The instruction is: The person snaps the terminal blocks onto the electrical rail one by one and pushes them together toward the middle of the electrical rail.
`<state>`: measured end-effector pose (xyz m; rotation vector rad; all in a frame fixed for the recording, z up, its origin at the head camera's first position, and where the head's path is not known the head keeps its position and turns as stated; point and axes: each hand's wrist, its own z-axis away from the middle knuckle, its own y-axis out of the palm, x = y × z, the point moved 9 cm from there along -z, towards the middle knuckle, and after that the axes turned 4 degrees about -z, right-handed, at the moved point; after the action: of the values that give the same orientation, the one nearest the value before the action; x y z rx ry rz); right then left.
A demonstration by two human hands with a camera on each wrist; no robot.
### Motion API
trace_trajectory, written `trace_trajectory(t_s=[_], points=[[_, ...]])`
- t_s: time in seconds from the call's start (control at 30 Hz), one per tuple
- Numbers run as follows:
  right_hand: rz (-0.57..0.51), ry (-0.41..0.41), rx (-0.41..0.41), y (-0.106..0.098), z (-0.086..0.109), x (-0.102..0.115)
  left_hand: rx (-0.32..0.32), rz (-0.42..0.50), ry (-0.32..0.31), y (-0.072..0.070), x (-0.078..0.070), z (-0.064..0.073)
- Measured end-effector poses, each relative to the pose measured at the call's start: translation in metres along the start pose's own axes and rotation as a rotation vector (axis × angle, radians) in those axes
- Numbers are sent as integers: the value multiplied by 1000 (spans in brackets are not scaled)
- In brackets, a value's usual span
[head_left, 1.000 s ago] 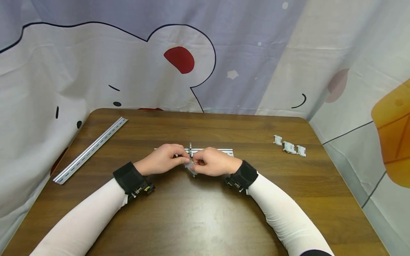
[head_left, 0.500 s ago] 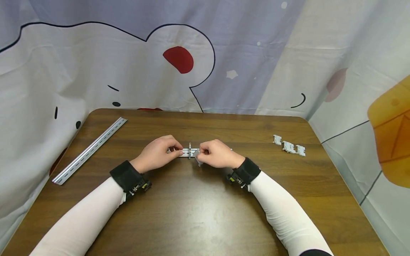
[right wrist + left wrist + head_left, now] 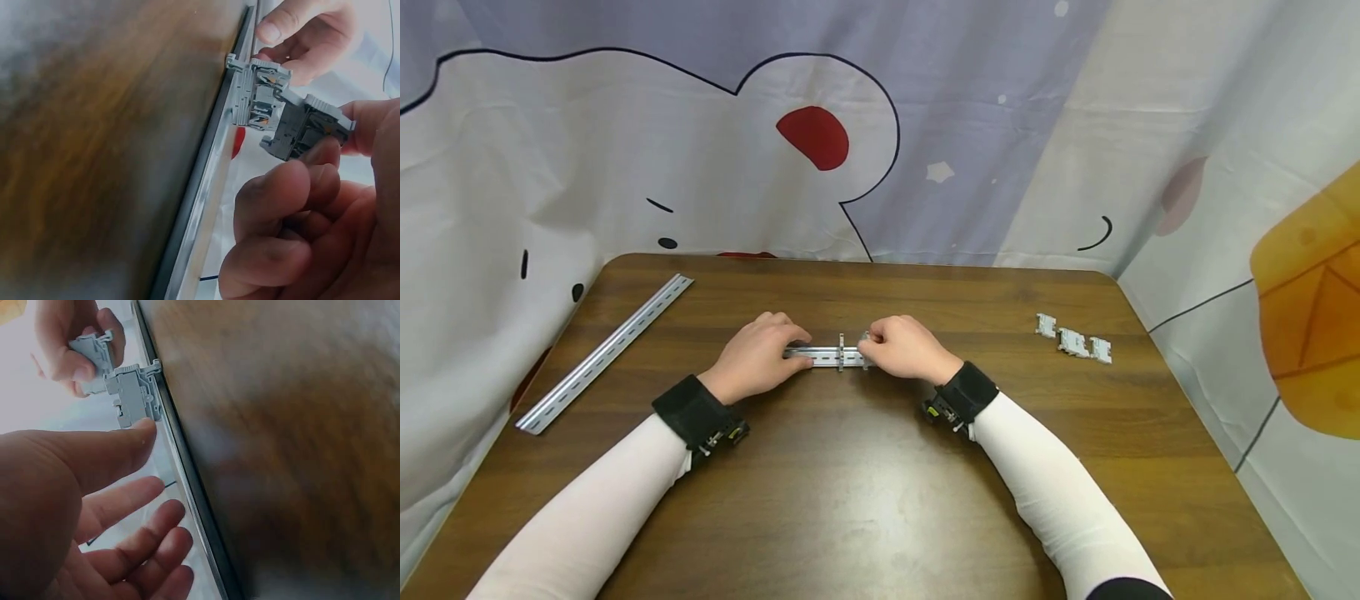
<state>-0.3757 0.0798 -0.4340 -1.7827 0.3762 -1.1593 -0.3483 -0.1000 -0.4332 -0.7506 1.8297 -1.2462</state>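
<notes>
A short slotted DIN rail (image 3: 826,357) lies crosswise on the table. One grey terminal block (image 3: 132,394) stands upright across it. Thumb near side and index finger far side, my left hand (image 3: 756,354) holds the rail left of that block; its other fingers are loosely spread in the left wrist view. My right hand (image 3: 910,348) pinches a second grey terminal block (image 3: 300,125) just right of the standing one. In the right wrist view this held block is tilted, and whether it touches the rail cannot be told. The right hand covers the rail's right end.
A longer slotted DIN rail (image 3: 606,354) lies diagonally at the table's left. Three pale terminal-block-like pieces (image 3: 1072,342) lie at the right. A patterned curtain (image 3: 955,125) hangs behind the wooden table (image 3: 880,500).
Both hands were together on the second terminal block before the rail. The left hand let go and moved left onto the rail; the right carried the block up to the rail.
</notes>
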Motion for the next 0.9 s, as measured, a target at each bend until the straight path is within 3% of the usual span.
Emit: trace_trajectory(t_s=[0.4,0.9], points=[[50,96,77,14,-19,-11,91,13,-38,9,5,0],[114,173,121,19,-32,-8,79,28,-54,10,7,2]])
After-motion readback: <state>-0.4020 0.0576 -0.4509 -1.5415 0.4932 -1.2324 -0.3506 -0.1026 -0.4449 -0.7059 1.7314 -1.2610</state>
